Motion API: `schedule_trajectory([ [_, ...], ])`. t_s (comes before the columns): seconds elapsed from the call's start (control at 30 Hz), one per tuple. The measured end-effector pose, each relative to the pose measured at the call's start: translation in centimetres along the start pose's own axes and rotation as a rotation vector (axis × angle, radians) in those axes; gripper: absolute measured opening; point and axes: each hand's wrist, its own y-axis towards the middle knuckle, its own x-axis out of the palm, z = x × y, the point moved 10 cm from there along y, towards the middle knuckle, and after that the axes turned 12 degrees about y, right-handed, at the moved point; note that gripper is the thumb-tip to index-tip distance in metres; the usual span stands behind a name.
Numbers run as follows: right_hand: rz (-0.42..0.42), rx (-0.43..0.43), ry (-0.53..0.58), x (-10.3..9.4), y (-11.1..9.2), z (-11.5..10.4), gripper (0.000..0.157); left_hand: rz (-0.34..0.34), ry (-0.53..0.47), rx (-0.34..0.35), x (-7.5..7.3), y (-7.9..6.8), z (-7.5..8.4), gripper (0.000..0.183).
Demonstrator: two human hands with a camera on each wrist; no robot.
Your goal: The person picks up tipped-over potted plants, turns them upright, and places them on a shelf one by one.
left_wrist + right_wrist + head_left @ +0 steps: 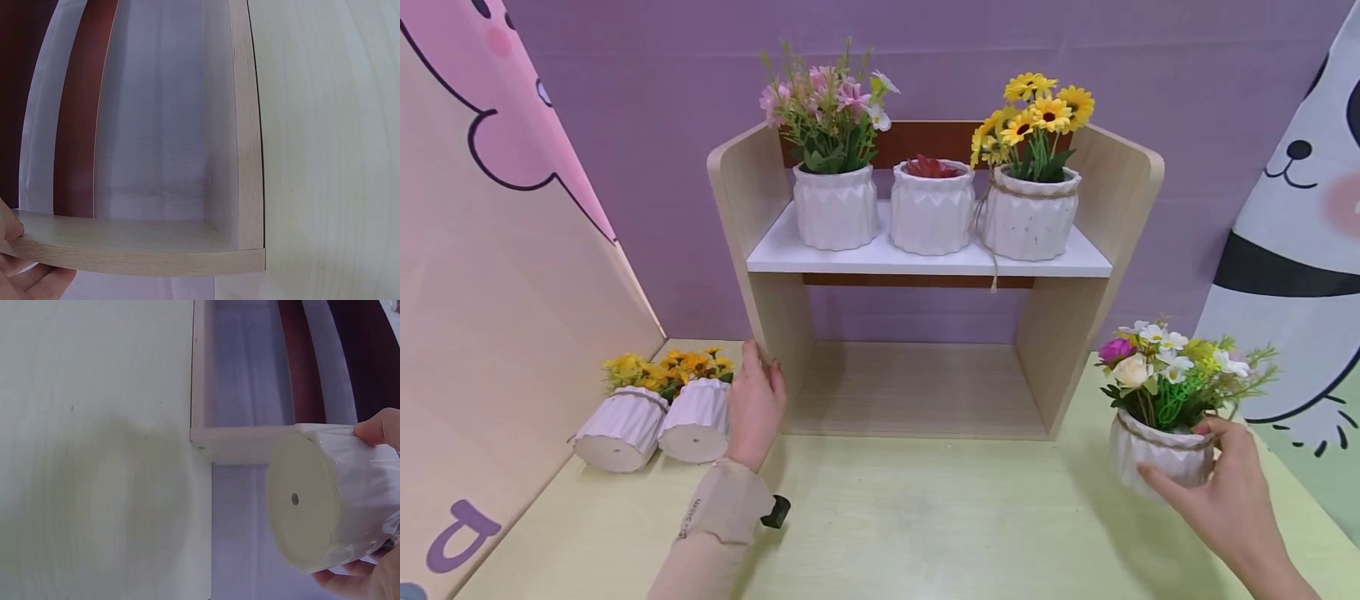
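Note:
My right hand [1228, 483] grips a white ribbed flower pot [1161, 454] with white, purple and yellow flowers, held above the table at the right; its round base with a small hole faces the right wrist camera. My left hand [757, 408] holds the front edge of the left side panel [775, 333] of a wooden two-tier shelf; in the left wrist view the thumb [11, 225] is on one face and fingers on the other. On the white upper board [880, 262] stand a pink-flower pot [837, 208], a red succulent pot [932, 210] and a yellow-sunflower pot [1032, 217].
Two white pots with yellow and orange flowers, one pot [622, 429] and another pot [696, 421], lie tipped on the table at the left. Printed walls rise on both sides, and a purple cloth [647, 167] hangs behind the shelf. The lower board [917, 387] shows bare wood.

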Motion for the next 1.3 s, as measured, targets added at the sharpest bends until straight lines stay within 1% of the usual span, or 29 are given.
schedule_trajectory([
  [0.23, -0.022, -0.072, 0.07, 1.1, -0.6, -2.0, 0.07, 0.004, 0.003, -0.007, 0.0, 0.0, 0.0, 0.036],
  [0.37, -0.047, -0.108, 0.124, 2.1, -0.9, -3.3, 0.071, 0.009, 0.009, 0.0, 0.0, 0.0, 0.2, 0.036],
  [0.47, -0.064, -0.157, 0.157, 3.0, -1.1, -4.4, 0.071, 0.019, 0.014, 0.001, -0.1, 0.0, 0.2, 0.035],
  [0.67, -0.099, -0.269, 0.148, 5.2, -1.5, -6.1, 0.067, 0.025, 0.019, 0.004, -0.1, 0.0, 0.2, 0.035],
  [0.77, -0.107, -0.314, 0.14, 6.4, -1.3, -6.6, 0.066, 0.017, 0.019, -0.004, 0.0, -0.1, 0.2, 0.036],
  [0.83, -0.109, -0.328, 0.142, 7.1, -1.0, -6.9, 0.066, 0.014, 0.021, -0.012, 0.0, -0.1, 0.1, 0.036],
  [0.93, -0.107, -0.337, 0.156, 8.1, -0.6, -7.0, 0.065, 0.008, 0.024, -0.017, 0.1, -0.1, 0.1, 0.036],
  [1.07, -0.108, -0.323, 0.174, 9.4, -0.1, -6.8, 0.065, 0.004, 0.026, -0.017, 0.1, -0.1, 0.1, 0.036],
  [1.17, -0.121, -0.291, 0.167, 10.5, 0.4, -6.4, 0.064, 0.012, 0.021, -0.019, 0.1, -0.1, 0.0, 0.037],
  [1.3, -0.15, -0.215, 0.151, 12.1, 1.1, -5.5, 0.061, 0.016, 0.014, -0.019, 0.1, 0.0, -0.1, 0.037],
])
